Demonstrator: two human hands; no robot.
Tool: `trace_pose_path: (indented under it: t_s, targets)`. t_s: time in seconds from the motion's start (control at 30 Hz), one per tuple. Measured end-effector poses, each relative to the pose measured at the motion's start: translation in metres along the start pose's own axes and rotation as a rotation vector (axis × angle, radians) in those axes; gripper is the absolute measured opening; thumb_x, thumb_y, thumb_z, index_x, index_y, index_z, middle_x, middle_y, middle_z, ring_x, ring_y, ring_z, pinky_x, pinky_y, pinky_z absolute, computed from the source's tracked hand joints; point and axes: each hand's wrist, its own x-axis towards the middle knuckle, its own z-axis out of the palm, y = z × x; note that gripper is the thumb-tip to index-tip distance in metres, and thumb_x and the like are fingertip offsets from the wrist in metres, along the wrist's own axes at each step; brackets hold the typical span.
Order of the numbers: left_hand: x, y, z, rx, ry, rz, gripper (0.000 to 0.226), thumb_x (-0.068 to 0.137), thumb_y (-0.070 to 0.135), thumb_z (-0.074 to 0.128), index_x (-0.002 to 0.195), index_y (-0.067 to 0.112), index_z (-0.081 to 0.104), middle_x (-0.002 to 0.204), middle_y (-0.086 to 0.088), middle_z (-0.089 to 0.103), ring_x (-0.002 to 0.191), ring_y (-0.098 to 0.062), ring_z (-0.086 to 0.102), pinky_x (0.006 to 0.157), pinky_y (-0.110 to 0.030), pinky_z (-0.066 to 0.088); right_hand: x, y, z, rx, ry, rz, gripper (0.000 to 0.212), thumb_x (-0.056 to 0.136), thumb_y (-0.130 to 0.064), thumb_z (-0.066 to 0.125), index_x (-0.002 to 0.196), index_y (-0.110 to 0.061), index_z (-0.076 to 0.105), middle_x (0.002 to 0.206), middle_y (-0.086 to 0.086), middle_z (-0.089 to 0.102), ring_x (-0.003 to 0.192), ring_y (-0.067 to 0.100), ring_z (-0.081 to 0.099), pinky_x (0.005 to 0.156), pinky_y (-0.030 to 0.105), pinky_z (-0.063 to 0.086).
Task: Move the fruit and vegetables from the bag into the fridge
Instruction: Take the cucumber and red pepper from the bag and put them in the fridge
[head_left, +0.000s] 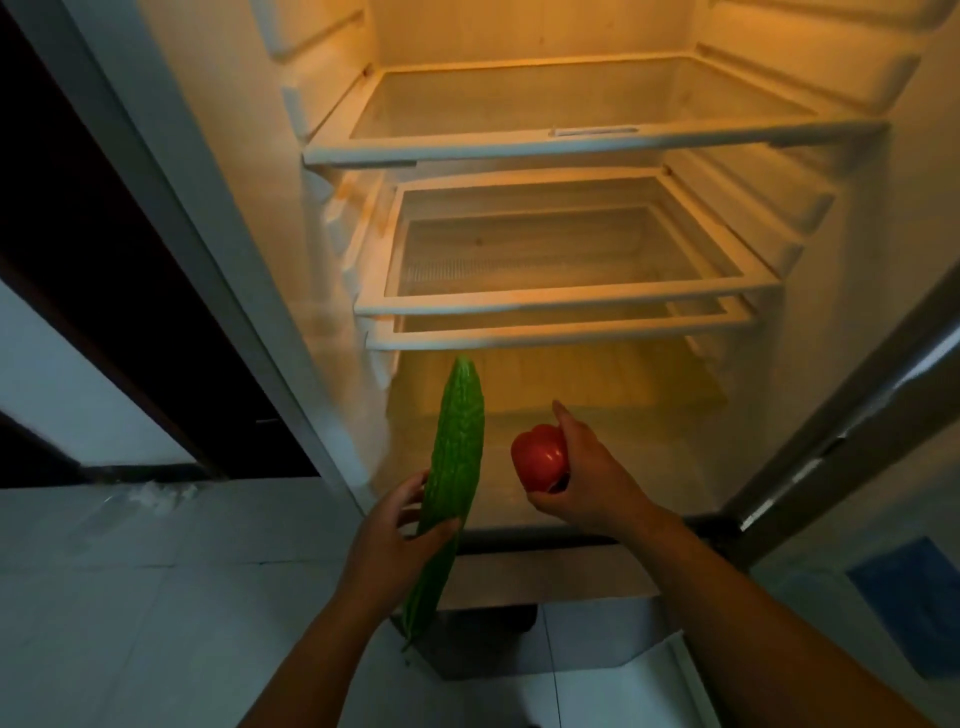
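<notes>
Fridge (332, 291) stood open, lit warm yellow inside. Three glass shelves in view: top shelf (571, 148), middle shelf (566, 304) and a lower one just beneath it, all bare. Fridge floor dim; could not tell for sure whether anything lay at the far back.

Left hand (395, 545) was closed around the lower half of a long bumpy green gourd (460, 457), thumb across its front, fingers behind. Gourd tilted nearly upright, tip reaching the lowest shelf edge, stalk end hanging below the hand.

Right hand (587, 478) cupped a red pepper (540, 457), fingers curled over it, index finger sticking up. Pepper was held near the fridge's bottom opening, just right of the gourd, not touching it.

Tiled floor (130, 597) to the left; fridge door (841, 415) open at right.
</notes>
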Motion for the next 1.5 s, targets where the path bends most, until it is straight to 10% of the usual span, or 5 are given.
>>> trace_pose_path:
  t_s: [0.53,0.73,0.93,1.27,1.5]
  targets:
    - [0.018,-0.013,0.012,-0.052,-0.026,-0.059,0.057,0.075,0.016,0.076,0.120,0.036,0.047,0.102,0.022,0.056,0.093,0.003,0.055,0.070,-0.013,0.046,0.023,0.017,-0.002,0.061,-0.163,0.159,0.121,0.057,-0.029,0.085,0.147,-0.030,0.004,0.138,0.006,0.040,0.122,0.022,0.045,0.099,0.030,0.041]
    - [0.012,-0.010,0.008,-0.115,-0.079,-0.083,0.059,0.075,0.016,0.076,0.124,0.031,0.049,0.111,0.006,0.059,0.104,-0.014,0.056,0.083,-0.033,0.052,-0.017,0.011,0.002,0.141,-0.176,0.180,0.119,0.060,-0.025,0.086,0.146,-0.029,0.004,0.139,0.005,0.037,0.121,0.020,0.045,0.098,0.029,0.041]
    - [-0.017,-0.014,-0.009,-0.112,-0.173,-0.004,0.053,0.075,0.017,0.076,0.117,0.038,0.051,0.106,0.018,0.056,0.098,-0.002,0.054,0.074,-0.019,0.045,-0.060,-0.002,0.016,0.131,-0.159,0.294,0.126,0.054,-0.030,0.087,0.146,-0.033,0.001,0.130,-0.001,0.043,0.113,0.019,0.052,0.091,0.031,0.046]
    - [-0.057,-0.028,-0.027,-0.144,-0.278,0.045,0.061,0.057,0.049,0.076,0.114,0.039,0.058,0.110,0.013,0.066,0.105,-0.005,0.060,0.082,-0.021,0.045,-0.124,-0.022,0.022,0.167,-0.087,0.322,0.121,0.057,-0.025,0.086,0.144,-0.039,0.004,0.119,-0.003,0.045,0.100,0.013,0.054,0.076,0.020,0.046]
    - [-0.053,-0.009,-0.038,-0.174,-0.264,0.110,0.056,0.049,0.054,0.074,0.102,0.050,0.058,0.103,0.007,0.068,0.099,-0.013,0.064,0.080,-0.028,0.050,-0.150,-0.034,0.011,0.181,0.050,0.269,0.127,0.056,-0.031,0.087,0.144,-0.043,-0.003,0.125,-0.012,0.038,0.115,0.014,0.049,0.097,0.031,0.043]
